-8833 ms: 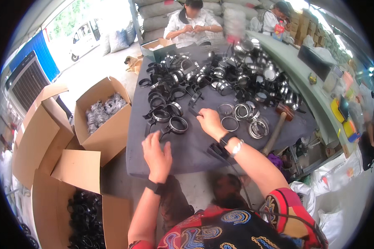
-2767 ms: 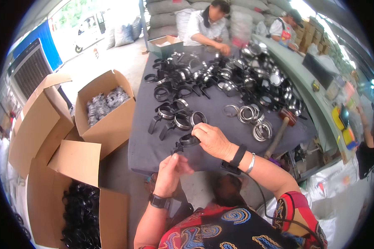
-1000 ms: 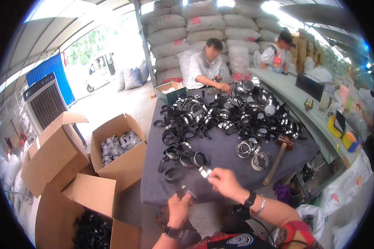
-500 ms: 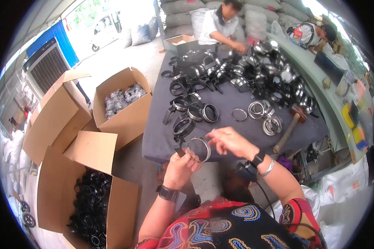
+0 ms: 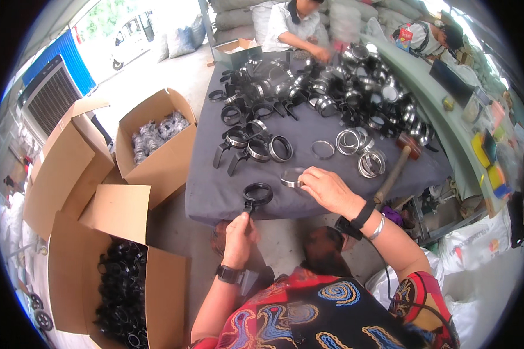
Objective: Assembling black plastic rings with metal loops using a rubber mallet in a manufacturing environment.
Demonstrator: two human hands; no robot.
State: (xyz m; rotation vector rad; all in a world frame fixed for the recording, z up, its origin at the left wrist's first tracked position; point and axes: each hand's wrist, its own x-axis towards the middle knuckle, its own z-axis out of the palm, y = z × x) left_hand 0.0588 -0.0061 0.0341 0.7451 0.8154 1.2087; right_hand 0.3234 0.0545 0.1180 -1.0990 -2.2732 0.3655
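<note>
My left hand (image 5: 239, 239) is closed round the handle of a black plastic ring (image 5: 257, 194), which it holds up at the table's near edge. Between the fingers of my right hand (image 5: 333, 192) is a thin silver metal ring (image 5: 291, 177), tilted, a little apart from the black ring and to its right. Beyond them on the cloth lie several black handled rings with silver bands (image 5: 258, 149). One loose metal ring (image 5: 322, 149) rests flat, beside a small group of stacked metal rings (image 5: 371, 164).
A mallet (image 5: 397, 168) lies on the grey-clothed table (image 5: 215, 195) at right. A large heap of rings (image 5: 366, 87) covers its far side, where a co-worker's hand (image 5: 320, 53) reaches in. Cardboard boxes (image 5: 169, 273) with parts stand at left. Another person (image 5: 430, 41) bends over the pale counter.
The metal ring has passed from beside my left fingers into my right hand's grip. My left hand now holds only the black ring's handle, lower down. The whole view has shifted slightly.
</note>
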